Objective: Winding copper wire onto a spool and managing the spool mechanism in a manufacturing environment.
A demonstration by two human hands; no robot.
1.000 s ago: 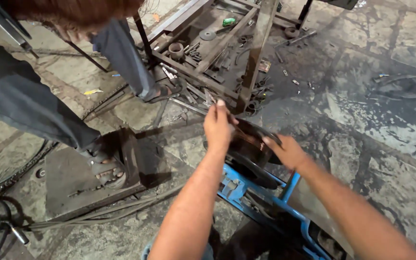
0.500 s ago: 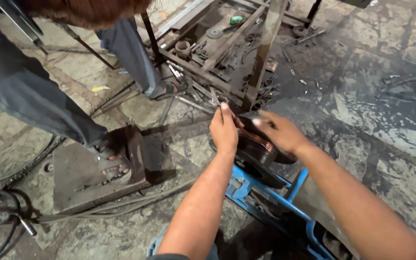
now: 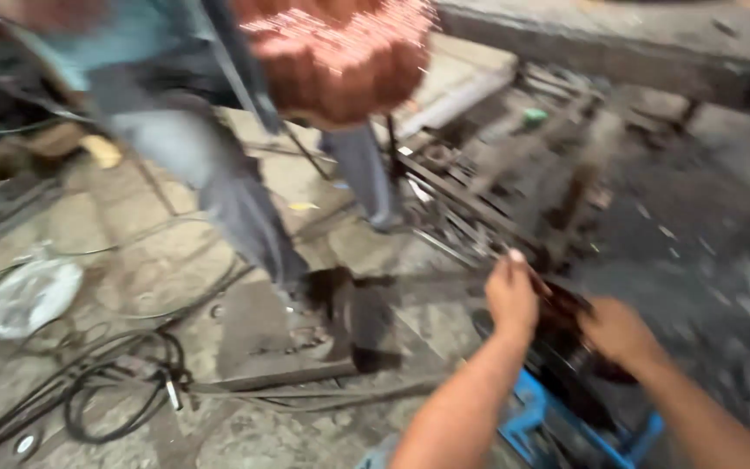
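My left hand (image 3: 511,298) is closed around a thin dark metal rod or tool at the top edge of a round dark metal part (image 3: 566,347). My right hand (image 3: 616,332) rests on the right side of that same part, fingers curled on it. The part sits on a blue metal frame (image 3: 536,426) at the bottom right. The picture is blurred, so the exact grip is hard to make out.
Another person stands close at the upper left, with grey trouser legs (image 3: 219,191) and a bent head of reddish hair (image 3: 340,52). A metal rack with scrap parts (image 3: 479,208) lies beyond my hands. Black cables (image 3: 115,391), a flat steel plate (image 3: 288,339) and a white bag (image 3: 28,295) lie on the floor.
The view has swung up and left, so my hands now sit lower right. The other person's head has come into the top. Both hands stay on the dark part.
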